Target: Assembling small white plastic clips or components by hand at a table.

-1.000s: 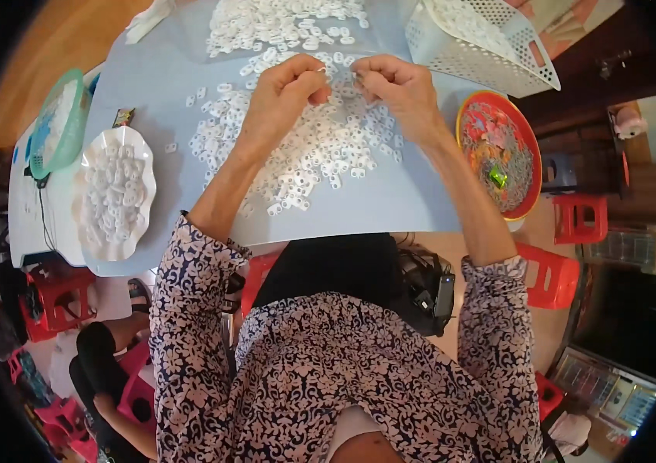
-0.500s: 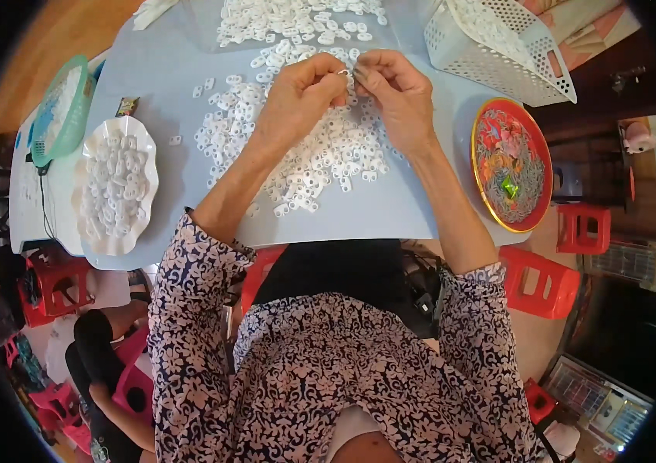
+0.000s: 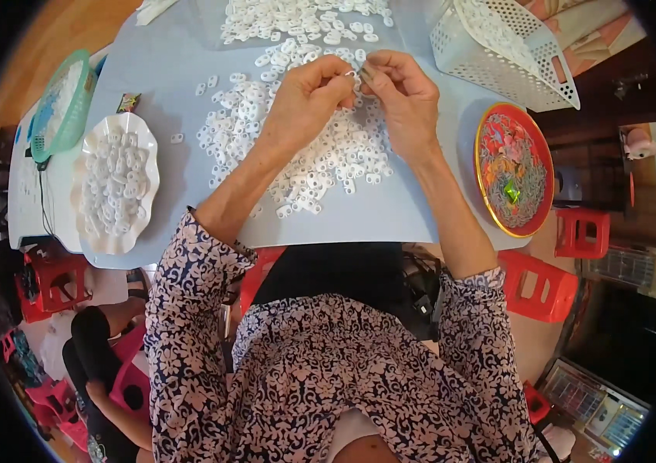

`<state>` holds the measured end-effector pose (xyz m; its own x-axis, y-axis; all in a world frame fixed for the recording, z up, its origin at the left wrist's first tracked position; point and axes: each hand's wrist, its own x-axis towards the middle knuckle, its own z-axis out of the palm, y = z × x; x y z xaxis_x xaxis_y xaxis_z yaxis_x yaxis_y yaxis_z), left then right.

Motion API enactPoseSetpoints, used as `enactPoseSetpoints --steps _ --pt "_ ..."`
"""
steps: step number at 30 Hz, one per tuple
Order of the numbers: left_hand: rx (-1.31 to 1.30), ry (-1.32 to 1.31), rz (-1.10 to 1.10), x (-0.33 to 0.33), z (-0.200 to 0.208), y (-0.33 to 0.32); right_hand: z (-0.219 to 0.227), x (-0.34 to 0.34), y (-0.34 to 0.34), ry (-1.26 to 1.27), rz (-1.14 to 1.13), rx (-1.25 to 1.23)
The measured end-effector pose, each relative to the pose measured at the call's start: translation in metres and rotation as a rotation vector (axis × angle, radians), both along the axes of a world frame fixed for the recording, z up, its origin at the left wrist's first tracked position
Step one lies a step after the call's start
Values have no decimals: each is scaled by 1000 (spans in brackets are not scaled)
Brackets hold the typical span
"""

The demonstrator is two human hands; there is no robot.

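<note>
Over a loose pile of small white plastic pieces with two holes each [image 3: 297, 170], my hands meet fingertip to fingertip. My left hand [image 3: 308, 100] is closed in a pinch on one small white plastic piece [image 3: 354, 77], whose edge shows at the fingertips. My right hand [image 3: 405, 96] presses thumb and forefinger together right beside that piece. Whatever those right fingers grip is too small to make out. To the left, a white scalloped dish [image 3: 150, 166] holds more white pieces. A red tray with a yellow rim [image 3: 487, 202] on the right holds many thin grey bits and a green wrapper.
A perforated white basket [image 3: 490, 65] with white pieces stands at the far right. More pieces lie in a clear tray at the far edge. A green basket [image 3: 73, 116] and a small wrapper [image 3: 128, 103] are at left. Red stools [image 3: 540, 287] and a seated person [image 3: 100, 363] surround the table.
Both hands stay together over the pile, with only slight finger movement. A bit more of the white piece shows between them. The whole view has shifted slightly.
</note>
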<state>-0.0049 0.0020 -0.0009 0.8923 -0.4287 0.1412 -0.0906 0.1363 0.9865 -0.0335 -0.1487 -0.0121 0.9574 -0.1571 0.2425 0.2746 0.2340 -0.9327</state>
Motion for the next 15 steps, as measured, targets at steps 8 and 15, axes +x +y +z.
enactPoseSetpoints --steps 8,15 --pt "32 8 -62 3 1 3 4 0 -3 -42 -1 -45" --pt "26 -25 -55 2 2 2 3 0 -4 -88 3 -101"
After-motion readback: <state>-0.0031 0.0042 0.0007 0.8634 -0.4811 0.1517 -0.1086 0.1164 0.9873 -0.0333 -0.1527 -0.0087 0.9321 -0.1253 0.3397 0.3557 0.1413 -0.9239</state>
